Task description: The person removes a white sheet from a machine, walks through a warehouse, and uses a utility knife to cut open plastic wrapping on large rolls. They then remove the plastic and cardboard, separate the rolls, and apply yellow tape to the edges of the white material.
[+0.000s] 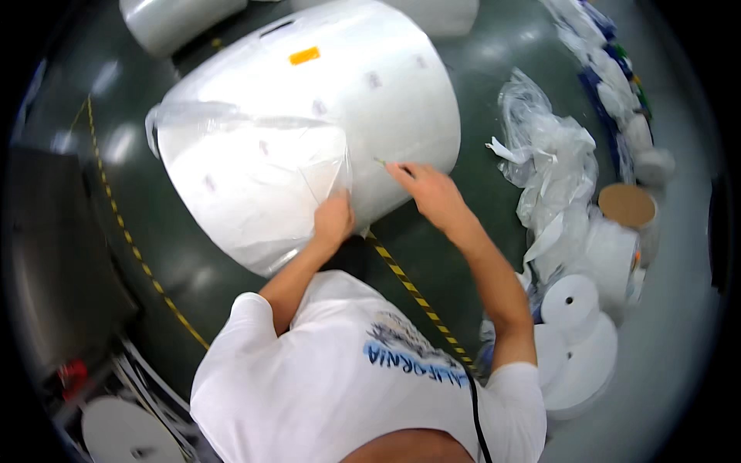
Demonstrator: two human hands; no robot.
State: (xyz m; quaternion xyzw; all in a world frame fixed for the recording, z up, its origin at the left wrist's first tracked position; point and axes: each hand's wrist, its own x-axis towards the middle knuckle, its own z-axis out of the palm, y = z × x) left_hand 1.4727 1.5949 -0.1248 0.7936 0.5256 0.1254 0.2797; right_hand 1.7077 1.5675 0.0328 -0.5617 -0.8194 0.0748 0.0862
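Observation:
A large white roll (401, 100) lies in front of me, with an orange label (304, 55) on its upper side. Clear plastic film (255, 166) covers its left part, loose and creased along one edge. My left hand (334, 218) is closed on that edge at the near side of the roll and pulls it taut into folds. To the right, my right hand (431, 193) is closed around a slim blade-like tool (380, 162), whose thin tip points left over the bare white surface. Fingers hide most of the tool, so its exact kind is unclear.
Crumpled clear plastic (552, 158) lies on the green floor at right, above several smaller white rolls (575, 370). More white rolls (181, 23) stand at the far side. Yellow-black floor tape (417, 297) runs beneath the large roll. Grey equipment (62, 255) stands at left.

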